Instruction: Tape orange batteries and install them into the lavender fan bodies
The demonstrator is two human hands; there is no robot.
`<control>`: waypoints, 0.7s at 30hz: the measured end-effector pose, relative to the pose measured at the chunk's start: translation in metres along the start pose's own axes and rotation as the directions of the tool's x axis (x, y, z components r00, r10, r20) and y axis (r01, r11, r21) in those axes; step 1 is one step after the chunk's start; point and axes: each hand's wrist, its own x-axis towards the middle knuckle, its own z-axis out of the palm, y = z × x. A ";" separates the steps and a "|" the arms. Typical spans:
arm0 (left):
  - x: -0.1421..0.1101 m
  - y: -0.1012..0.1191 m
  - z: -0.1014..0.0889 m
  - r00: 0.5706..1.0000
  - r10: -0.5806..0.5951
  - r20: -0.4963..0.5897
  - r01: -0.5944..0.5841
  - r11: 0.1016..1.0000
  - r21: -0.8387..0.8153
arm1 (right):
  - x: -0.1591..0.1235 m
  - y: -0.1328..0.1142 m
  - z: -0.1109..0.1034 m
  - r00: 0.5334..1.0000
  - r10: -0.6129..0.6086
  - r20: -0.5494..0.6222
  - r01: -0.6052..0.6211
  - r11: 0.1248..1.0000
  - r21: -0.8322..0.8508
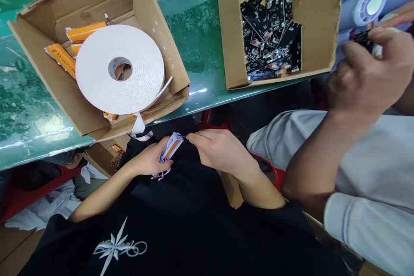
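Observation:
My left hand [150,159] is closed around a small pale-blue and orange battery pack [170,147] with thin wires hanging below it, held over my black shirt in my lap. My right hand [220,151] meets it from the right, fingertips pinched at the pack's upper end. Both hands sit just under the edge of the green table [200,47]. Straight above them a big roll of white tape [119,69] lies flat in a cardboard box [155,21], its loose end [139,126] hanging over the box front toward my hands.
Orange battery packs [82,32] lie under the roll. A second cardboard box [323,17] at the right holds several black circuit boards [271,34]. A co-worker's hand [365,73] in a grey sleeve holds a small dark part at the far right, near white round fans [370,6].

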 end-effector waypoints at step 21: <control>0.007 -0.002 0.003 0.996 -0.038 0.080 0.025 0.988 0.150 | 0.019 -0.009 0.015 0.990 0.068 0.125 -0.061 0.996 -0.058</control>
